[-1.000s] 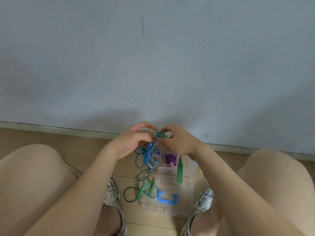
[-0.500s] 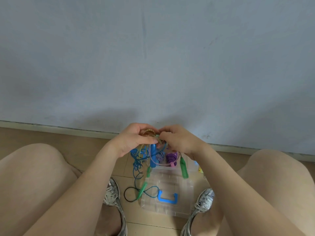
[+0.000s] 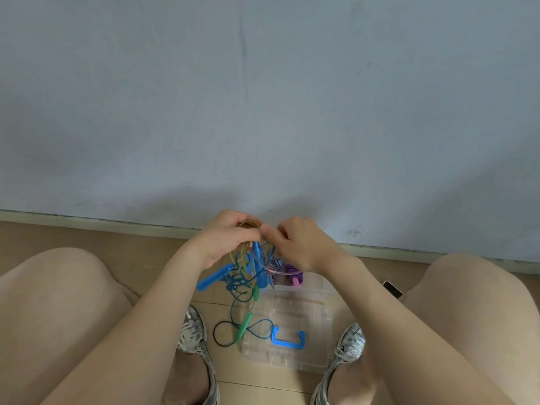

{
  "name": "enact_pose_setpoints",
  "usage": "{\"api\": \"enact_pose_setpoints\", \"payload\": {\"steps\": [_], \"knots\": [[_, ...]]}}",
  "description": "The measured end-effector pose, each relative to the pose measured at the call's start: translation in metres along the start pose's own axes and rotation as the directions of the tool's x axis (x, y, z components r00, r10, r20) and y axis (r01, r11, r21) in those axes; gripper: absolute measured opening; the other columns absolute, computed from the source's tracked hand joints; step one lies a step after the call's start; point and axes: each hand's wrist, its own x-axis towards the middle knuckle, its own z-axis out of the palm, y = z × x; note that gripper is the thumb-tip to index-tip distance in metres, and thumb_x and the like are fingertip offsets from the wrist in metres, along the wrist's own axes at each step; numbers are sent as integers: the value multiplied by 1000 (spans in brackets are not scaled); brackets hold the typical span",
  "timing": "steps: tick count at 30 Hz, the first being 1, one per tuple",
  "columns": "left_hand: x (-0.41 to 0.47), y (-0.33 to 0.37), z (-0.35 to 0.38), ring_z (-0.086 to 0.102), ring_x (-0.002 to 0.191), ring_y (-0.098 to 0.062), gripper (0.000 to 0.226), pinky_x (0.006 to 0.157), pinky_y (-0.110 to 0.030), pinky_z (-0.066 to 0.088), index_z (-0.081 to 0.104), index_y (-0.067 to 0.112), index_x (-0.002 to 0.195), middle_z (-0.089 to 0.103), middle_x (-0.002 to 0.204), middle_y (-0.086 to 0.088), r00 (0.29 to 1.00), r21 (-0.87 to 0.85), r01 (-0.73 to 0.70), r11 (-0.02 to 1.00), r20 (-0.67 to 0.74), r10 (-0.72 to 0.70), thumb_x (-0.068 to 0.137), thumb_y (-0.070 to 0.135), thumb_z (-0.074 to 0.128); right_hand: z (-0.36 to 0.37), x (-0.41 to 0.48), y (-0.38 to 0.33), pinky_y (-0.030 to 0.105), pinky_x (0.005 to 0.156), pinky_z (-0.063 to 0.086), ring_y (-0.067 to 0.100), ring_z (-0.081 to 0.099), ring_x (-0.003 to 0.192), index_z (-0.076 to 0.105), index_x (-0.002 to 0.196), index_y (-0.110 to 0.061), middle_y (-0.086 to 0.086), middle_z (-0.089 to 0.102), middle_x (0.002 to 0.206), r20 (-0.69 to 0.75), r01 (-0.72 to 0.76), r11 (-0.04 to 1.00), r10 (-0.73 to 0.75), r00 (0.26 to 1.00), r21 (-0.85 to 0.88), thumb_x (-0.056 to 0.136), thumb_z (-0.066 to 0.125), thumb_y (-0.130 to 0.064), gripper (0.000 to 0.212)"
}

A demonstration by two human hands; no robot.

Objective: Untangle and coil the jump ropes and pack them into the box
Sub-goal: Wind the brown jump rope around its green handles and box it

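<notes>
Swung out leftward since the previous frame, one blue handle (image 3: 214,277) juts from the tangled jump ropes (image 3: 242,283); I see left grip (image 3: 230,239) and right grip (image 3: 304,247) both pinching them above the box (image 3: 309,311).

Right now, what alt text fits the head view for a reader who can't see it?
A seated person's left hand and right hand grip a tangle of jump ropes, blue, green and tan, above a clear box with a blue handle on the floor between two shoes. A green-handled rope trails onto the floor beside the box.
</notes>
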Motion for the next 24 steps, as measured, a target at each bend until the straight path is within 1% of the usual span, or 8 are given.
{"api": "enact_pose_setpoints", "payload": {"steps": [1, 4, 8, 10, 13, 17, 21, 24], "knots": [[0, 1, 1, 72, 93, -22, 15, 86, -34, 56, 81, 15, 103, 78, 105, -20, 1000, 10, -5, 1000, -5, 5, 89, 11, 80, 1, 0, -1, 44, 66, 50, 32, 64, 69, 66, 74, 0, 17, 72, 72, 6, -4, 1000, 3, 1000, 28, 108, 41, -56, 70], [1, 0, 1, 72, 91, -21, 15, 86, -33, 57, 81, 14, 103, 78, 103, -19, 1000, 21, 9, 1000, -1, -9, 88, 9, 80, 0, 2, -1, 44, 68, 51, 31, 63, 67, 69, 73, -1, 14, 71, 70, 90, 32, 999, -34, 995, 23, 109, 46, -42, 59], [0, -1, 3, 69, 81, -13, 18, 76, -28, 54, 81, 16, 102, 76, 89, -5, 999, 27, 32, 999, 5, -32, 85, 10, 84, -2, -1, -4, 37, 49, 29, 26, 33, 50, 43, 56, -9, 7, 37, 51, 105, 33, 998, -27, 994, -49, 100, 55, -25, 48], [0, -1, 3, 65, 71, -8, 19, 69, -28, 48, 81, 17, 103, 73, 83, -3, 999, 25, 46, 999, 2, -46, 85, 14, 86, -2, -3, -4, 34, 45, 23, 25, 29, 48, 35, 55, -12, 7, 32, 50, 76, 25, 996, -18, 997, -91, 94, 56, -17, 44], [1, -1, -2, 64, 78, -14, 20, 72, -34, 43, 82, 19, 104, 77, 93, -12, 998, -2, 61, 998, 7, -61, 85, 20, 86, -2, -1, -2, 36, 44, 29, 33, 38, 53, 46, 58, -6, 15, 44, 53, -28, -18, 997, 16, 999, -70, 91, 57, -18, 37], [1, -2, -3, 57, 85, -22, 16, 62, -32, 34, 83, 14, 100, 80, 101, -14, 994, -21, 105, 994, -11, -105, 92, 27, 79, -5, 4, 4, 40, 61, 50, 30, 57, 66, 65, 67, -6, 11, 63, 65, -284, -1, 998, 19, 959, 60, 86, 61, -22, 26], [3, -3, -1, 61, 77, -19, 18, 63, -32, 36, 78, 7, 96, 78, 85, -7, 985, -52, 166, 985, -38, -168, 92, 24, 75, -7, 1, -3, 23, 67, 44, 10, 59, 73, 71, 68, -18, -1, 64, 85, -331, 129, 982, -77, 940, 138, 86, 67, -24, 20], [2, 1, 2, 58, 65, -17, 11, 59, -27, 44, 67, 7, 93, 64, 73, -4, 980, -119, 197, 973, -7, -199, 96, 16, 63, -12, -3, -12, 17, 62, 37, 3, 54, 67, 62, 59, -24, -4, 62, 79, -323, 133, 961, -49, 945, 244, 87, 67, -19, 29]]}}
